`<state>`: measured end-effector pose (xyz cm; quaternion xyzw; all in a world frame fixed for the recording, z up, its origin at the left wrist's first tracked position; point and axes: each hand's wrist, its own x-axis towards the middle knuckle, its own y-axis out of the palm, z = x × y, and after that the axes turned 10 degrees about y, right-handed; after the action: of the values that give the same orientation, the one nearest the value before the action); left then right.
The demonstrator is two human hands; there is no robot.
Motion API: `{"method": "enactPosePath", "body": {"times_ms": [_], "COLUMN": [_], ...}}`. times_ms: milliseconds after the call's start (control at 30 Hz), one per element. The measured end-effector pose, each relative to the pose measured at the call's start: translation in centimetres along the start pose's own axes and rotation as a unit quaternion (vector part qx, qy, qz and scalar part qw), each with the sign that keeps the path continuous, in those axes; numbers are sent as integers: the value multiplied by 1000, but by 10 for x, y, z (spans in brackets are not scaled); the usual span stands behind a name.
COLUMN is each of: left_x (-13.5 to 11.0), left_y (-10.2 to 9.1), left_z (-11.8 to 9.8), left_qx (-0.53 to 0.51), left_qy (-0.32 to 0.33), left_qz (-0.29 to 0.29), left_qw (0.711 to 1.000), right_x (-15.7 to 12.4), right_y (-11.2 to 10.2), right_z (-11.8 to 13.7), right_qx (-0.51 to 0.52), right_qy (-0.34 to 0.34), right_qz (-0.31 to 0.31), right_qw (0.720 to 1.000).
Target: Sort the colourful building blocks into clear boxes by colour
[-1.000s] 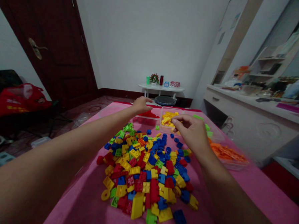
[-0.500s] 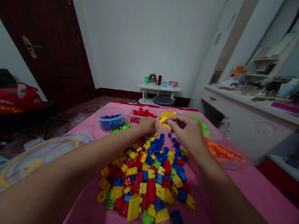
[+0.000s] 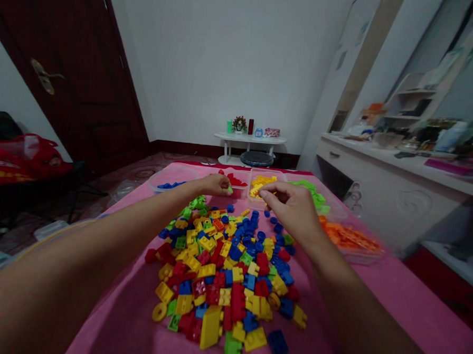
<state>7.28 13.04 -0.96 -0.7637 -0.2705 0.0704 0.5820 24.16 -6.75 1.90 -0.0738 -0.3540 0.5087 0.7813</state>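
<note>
My left hand [image 3: 215,185] is closed in a pinch, a small light-green toy brick [image 3: 230,189] showing at its fingertips. It hovers in front of the tub of red bricks [image 3: 236,180]. My right hand [image 3: 293,202] is also pinched, at the front right of the clear tub of yellow bricks [image 3: 263,185]. Whatever is between its fingertips is hard to make out against the yellow. Below both hands spreads a loose heap of red, yellow, blue and green bricks [image 3: 224,266] on the pink cloth. Several loose green bricks [image 3: 197,202] lie near my left wrist.
A round tub of blue bricks [image 3: 170,184] stands at the back left, partly behind my left forearm. Light-green bricks [image 3: 311,189] and a tub of orange pieces [image 3: 352,241] are on the right. Farther off are a low white table [image 3: 249,139] and a white dresser [image 3: 379,174].
My left hand has moved left and slightly up from the heap's far edge, and a green brick now shows in its fingers. My right hand stays nearly in place.
</note>
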Motion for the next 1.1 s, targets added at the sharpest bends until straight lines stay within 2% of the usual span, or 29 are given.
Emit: {"method": "enactPosePath", "body": {"times_ms": [67,167,300,600,800,867,933,1033,1100], "left_x": [-3,-5,-5,-20,-28,-29,-30,-35,-41], "left_y": [2,4,3,-1,0,-2,-4,-2,4], "left_z": [8,11,7,-2,-6,-13,-27,-62,-89], "left_qx": [-24,-16,-3,-42,-12,22,64,66,29], "left_qy": [17,14,13,29,16,36,72,72,66], "left_qz": [28,21,13,80,82,57,-11,-136,-167], "left_qw": [999,1000,1000,995,996,997,995,986,983], "right_x": [0,-1,-1,-1,-2,-2,-3,-6,-10], "right_y": [1,2,2,3,8,12,18,28,35], "right_z": [0,0,1,-3,-9,-15,-20,-22,-19], "right_qx": [-3,-9,-14,-19,-25,-25,-11,65,150], "right_qy": [0,0,2,0,5,18,42,111,174], "right_qz": [1,2,-1,1,10,24,40,65,100], "right_qw": [1000,1000,1000,1000,1000,999,998,990,968]}}
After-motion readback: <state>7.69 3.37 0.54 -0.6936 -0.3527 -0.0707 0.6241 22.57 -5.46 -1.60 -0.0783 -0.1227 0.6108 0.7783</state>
